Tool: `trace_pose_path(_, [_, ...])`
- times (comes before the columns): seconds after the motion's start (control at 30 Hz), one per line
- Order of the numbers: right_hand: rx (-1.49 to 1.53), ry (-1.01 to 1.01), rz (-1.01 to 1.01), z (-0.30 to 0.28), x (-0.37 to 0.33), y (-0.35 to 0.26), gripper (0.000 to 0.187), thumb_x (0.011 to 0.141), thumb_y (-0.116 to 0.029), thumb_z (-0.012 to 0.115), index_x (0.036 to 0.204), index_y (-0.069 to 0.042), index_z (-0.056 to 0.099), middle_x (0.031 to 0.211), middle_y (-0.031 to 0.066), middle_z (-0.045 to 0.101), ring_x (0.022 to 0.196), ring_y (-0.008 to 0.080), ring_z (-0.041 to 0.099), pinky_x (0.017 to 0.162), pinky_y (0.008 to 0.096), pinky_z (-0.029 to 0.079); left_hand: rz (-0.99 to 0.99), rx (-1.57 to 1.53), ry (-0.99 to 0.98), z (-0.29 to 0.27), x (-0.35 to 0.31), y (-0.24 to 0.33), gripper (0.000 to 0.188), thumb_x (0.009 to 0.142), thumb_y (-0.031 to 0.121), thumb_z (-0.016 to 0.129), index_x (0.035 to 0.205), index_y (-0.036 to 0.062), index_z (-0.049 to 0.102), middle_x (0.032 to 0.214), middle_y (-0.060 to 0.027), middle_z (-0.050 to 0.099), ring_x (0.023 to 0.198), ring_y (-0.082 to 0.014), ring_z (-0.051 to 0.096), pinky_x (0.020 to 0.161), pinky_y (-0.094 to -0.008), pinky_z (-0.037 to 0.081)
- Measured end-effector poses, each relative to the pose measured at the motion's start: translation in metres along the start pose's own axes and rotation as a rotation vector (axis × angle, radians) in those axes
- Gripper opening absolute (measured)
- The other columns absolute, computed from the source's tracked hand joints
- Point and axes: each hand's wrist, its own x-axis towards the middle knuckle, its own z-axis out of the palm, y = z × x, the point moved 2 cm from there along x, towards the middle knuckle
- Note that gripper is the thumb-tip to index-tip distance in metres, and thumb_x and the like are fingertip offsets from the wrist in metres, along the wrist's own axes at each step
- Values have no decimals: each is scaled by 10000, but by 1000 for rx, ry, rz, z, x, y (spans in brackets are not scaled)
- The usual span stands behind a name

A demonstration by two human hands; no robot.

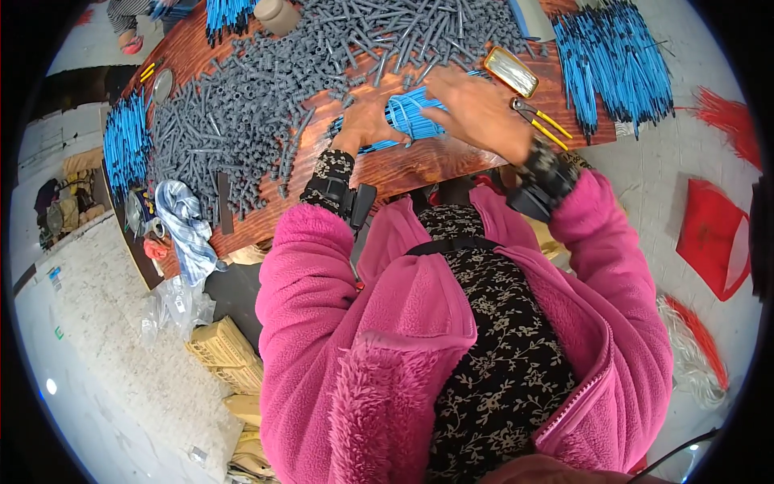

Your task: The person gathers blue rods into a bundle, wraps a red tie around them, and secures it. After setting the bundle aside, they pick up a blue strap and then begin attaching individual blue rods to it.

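A bundle of thin blue rods (415, 113) lies lengthwise near the front edge of the wooden table, with a tie visible round its middle. My left hand (367, 123) grips the bundle's left part, thumb along the near side. Over its right part reaches my right hand (481, 110), fingers stretched and thumb apart; whether it touches the rods I cannot tell. Beside the right hand are pliers with yellow handles (544, 121) and a metal-rimmed oblong tin (511, 71). Dark tips show at the bundle's left end.
Grey plastic fittings (234, 109) are heaped across the wooden table (387, 172). More blue rods lie in stacks at the right (617, 64) and left (126, 145). A checked cloth (184, 218) hangs over the left edge. Another person's hand (129, 40) shows at the far left.
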Motion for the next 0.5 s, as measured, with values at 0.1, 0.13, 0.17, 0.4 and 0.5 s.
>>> trace_pose_path(0.1, [32, 0, 60, 52, 33, 0, 442, 841, -449, 660, 1087, -83, 630, 927, 139, 630, 900, 342, 623, 771, 429, 505, -36, -32, -31, -6, 0, 8, 1033, 490, 450, 881, 1408, 251, 452, 1293, -138, 587, 1169, -334, 568, 940, -445, 488])
trace_pose_path(0.13, [-28, -45, 128, 74, 40, 3, 435, 841, -441, 668, 1112, -103, 629, 974, 132, 636, 919, 341, 623, 779, 431, 511, -60, -40, -51, -7, -3, 12, 1029, 489, 447, 881, 1404, 243, 458, 1293, -137, 586, 1168, -336, 568, 940, -443, 488])
trace_pose_path(0.17, [-88, -91, 197, 91, 44, 11, 431, 841, -433, 676, 1137, -123, 628, 1021, 125, 642, 937, 341, 623, 787, 433, 516, -84, -48, -72, -9, -3, 15, 1025, 488, 444, 882, 1399, 235, 464, 1293, -137, 585, 1166, -337, 567, 941, -442, 488])
trace_pose_path(0.4, [-64, -294, 126, 105, 65, 21, 347, 858, -368, 658, 1105, -125, 659, 1032, 132, 672, 944, 355, 629, 763, 454, 533, -21, 5, 19, -8, -7, 4, 1019, 479, 465, 881, 1370, 162, 491, 1279, -130, 593, 1161, -335, 570, 956, -442, 476])
trace_pose_path(0.5, [-70, -259, 74, 117, 65, 32, 301, 854, -318, 651, 1077, -118, 670, 1005, 138, 680, 927, 358, 634, 741, 456, 535, -1, 6, 36, -5, -8, 8, 1020, 478, 474, 879, 1363, 144, 496, 1274, -129, 597, 1161, -330, 571, 962, -439, 470])
